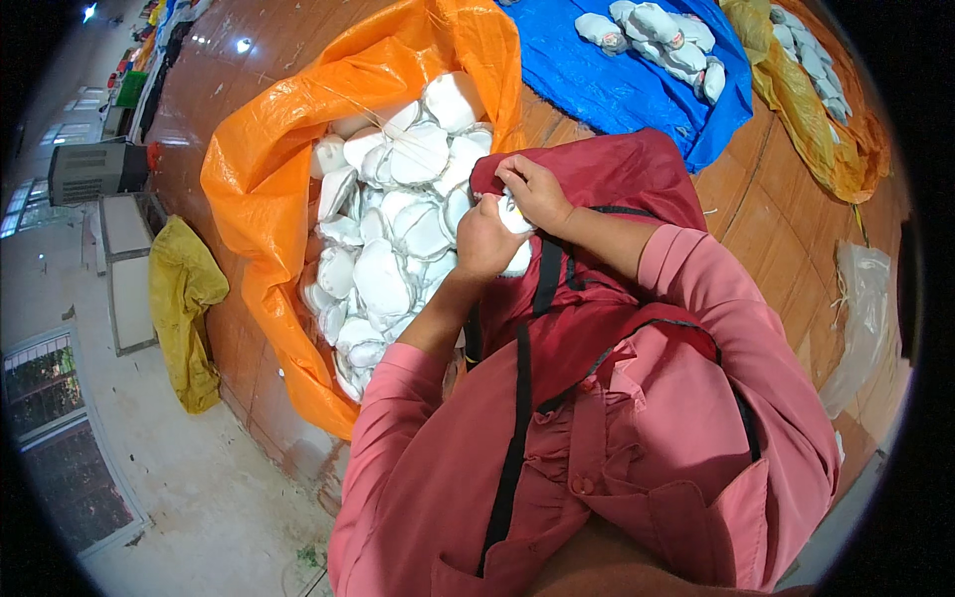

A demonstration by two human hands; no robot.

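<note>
My left hand (pixel 487 239) and my right hand (pixel 537 197) are close together above my lap. Both are closed on a small white fabric piece (pixel 513 216), mostly covered by my fingers, with a bit of yellow showing on it. The thumb and fingers of my right hand pinch at its upper side, while my left hand grips it from the left. Under my hands, a dark red cloth (pixel 607 169) with black edging lies over my knees. Just left of them, an open orange sack (pixel 249 159) holds a heap of rounded white fabric pieces (pixel 383 279).
Beyond my knees, a blue sheet (pixel 567 70) carries several white bundles (pixel 657 35). A yellow and orange sack (pixel 811 139) with more white bundles lies at the far right, near a clear plastic bag (pixel 860 308). At left are a yellow sack (pixel 184 318) and a grey machine (pixel 97 173).
</note>
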